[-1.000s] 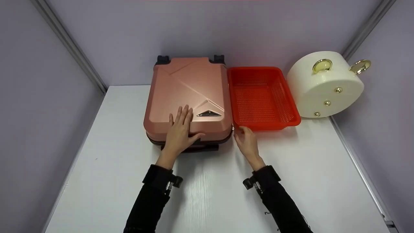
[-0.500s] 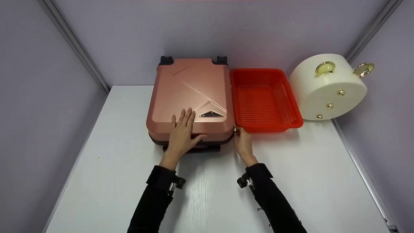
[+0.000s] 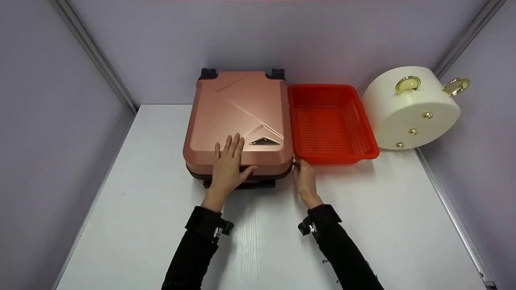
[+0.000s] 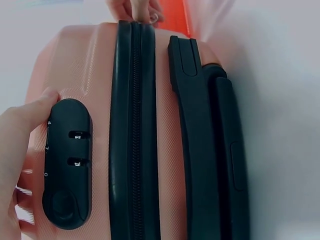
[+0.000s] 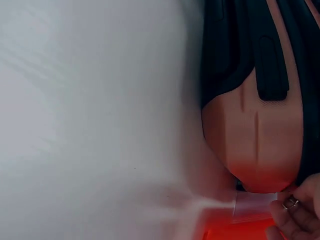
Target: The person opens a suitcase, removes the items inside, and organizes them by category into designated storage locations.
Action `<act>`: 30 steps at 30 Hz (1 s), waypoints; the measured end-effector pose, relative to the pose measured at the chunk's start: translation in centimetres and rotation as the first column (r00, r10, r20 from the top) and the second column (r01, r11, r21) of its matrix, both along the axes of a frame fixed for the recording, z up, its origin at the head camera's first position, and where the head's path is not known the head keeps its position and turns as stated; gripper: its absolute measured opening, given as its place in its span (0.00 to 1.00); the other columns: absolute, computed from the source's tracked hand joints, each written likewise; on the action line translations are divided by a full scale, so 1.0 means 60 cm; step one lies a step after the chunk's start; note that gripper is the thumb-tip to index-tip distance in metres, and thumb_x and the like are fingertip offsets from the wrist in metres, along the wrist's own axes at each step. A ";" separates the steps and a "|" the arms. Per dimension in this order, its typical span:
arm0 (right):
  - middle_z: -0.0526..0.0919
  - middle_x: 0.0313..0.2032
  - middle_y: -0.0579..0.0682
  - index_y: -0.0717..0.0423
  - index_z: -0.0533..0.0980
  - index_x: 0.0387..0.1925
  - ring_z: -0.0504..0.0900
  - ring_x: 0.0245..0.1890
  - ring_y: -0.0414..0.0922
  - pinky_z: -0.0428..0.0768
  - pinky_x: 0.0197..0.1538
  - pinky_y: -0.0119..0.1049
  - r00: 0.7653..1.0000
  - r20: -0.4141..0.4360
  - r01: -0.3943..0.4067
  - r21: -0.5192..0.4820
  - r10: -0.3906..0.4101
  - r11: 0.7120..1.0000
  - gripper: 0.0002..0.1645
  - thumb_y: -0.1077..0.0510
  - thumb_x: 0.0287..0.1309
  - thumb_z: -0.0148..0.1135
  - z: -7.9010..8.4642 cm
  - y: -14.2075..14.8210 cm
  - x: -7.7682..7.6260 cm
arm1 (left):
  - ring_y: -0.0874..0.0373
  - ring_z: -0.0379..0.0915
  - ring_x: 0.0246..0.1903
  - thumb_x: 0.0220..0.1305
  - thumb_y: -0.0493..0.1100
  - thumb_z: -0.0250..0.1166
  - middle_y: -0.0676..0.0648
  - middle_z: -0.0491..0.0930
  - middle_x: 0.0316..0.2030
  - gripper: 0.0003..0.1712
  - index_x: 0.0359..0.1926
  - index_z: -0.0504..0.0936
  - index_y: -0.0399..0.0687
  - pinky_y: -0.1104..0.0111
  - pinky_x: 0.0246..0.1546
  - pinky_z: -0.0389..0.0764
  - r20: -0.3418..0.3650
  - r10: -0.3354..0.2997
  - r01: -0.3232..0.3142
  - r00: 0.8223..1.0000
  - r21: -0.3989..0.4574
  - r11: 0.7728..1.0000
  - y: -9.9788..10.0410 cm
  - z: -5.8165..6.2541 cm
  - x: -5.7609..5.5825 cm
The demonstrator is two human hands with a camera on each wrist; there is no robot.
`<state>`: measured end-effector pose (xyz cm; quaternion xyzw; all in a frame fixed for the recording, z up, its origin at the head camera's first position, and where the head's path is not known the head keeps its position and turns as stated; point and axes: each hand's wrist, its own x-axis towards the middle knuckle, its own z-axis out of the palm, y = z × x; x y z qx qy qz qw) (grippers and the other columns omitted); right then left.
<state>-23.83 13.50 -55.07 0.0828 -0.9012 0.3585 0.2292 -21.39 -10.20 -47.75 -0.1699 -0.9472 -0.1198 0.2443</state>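
Head view: pink suitcase [image 3: 236, 108] flat on white desk [image 3: 145, 161], just left of red basket [image 3: 334, 157]. Left hand [image 3: 227, 168] rests on the suitcase, fingers extended; right hand [image 3: 306, 180] pinches zipper pull [image 3: 294, 159] at near right corner. Left wrist view: lock [image 4: 68, 165] beside thumb [image 4: 32, 112]. Right wrist view: small metal ring [image 5: 291, 202] between right hand's fingers.

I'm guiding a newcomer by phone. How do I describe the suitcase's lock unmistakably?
Find the pink suitcase lying on the white table. On its near side, beside the left hand, is a small black lock. White digits and two slots set it apart from the black handle.
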 end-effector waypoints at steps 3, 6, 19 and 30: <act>0.79 0.29 0.60 0.68 0.74 0.31 0.78 0.31 0.53 0.75 0.34 0.42 1.000 -0.025 -0.010 0.025 0.011 1.000 0.04 0.72 0.52 0.53 -0.002 0.003 0.003 | 0.49 0.44 0.64 0.51 0.66 0.57 0.42 0.53 0.65 0.48 0.65 0.55 0.40 0.51 0.60 0.40 -0.008 0.005 -0.005 1.000 0.021 1.000 0.003 -0.002 -0.001; 0.77 0.28 0.60 0.68 0.73 0.31 0.77 0.31 0.54 0.75 0.33 0.44 0.998 -0.049 -0.021 0.051 0.024 0.998 0.04 0.72 0.53 0.52 -0.005 0.005 0.011 | 0.49 0.44 0.64 0.51 0.65 0.58 0.42 0.53 0.64 0.48 0.65 0.56 0.40 0.51 0.60 0.40 -0.007 0.010 -0.010 1.000 0.039 0.999 0.005 -0.003 -0.001; 0.76 0.26 0.58 0.64 0.71 0.32 0.76 0.28 0.52 0.73 0.30 0.43 0.984 -0.134 -0.104 0.116 0.119 0.988 0.03 0.71 0.54 0.53 -0.018 -0.020 0.079 | 0.49 0.44 0.64 0.51 0.65 0.58 0.43 0.53 0.64 0.48 0.64 0.57 0.41 0.51 0.60 0.41 0.004 0.035 -0.035 0.999 0.038 0.999 0.006 -0.003 0.000; 0.73 0.27 0.55 0.66 0.69 0.34 0.75 0.30 0.51 0.74 0.33 0.40 0.962 -0.172 -0.161 0.266 0.211 0.951 0.08 0.72 0.49 0.56 -0.030 -0.059 0.109 | 0.48 0.47 0.63 0.49 0.64 0.60 0.42 0.56 0.63 0.48 0.63 0.59 0.40 0.49 0.59 0.43 -0.053 0.020 -0.015 0.998 0.076 0.997 0.007 -0.009 -0.001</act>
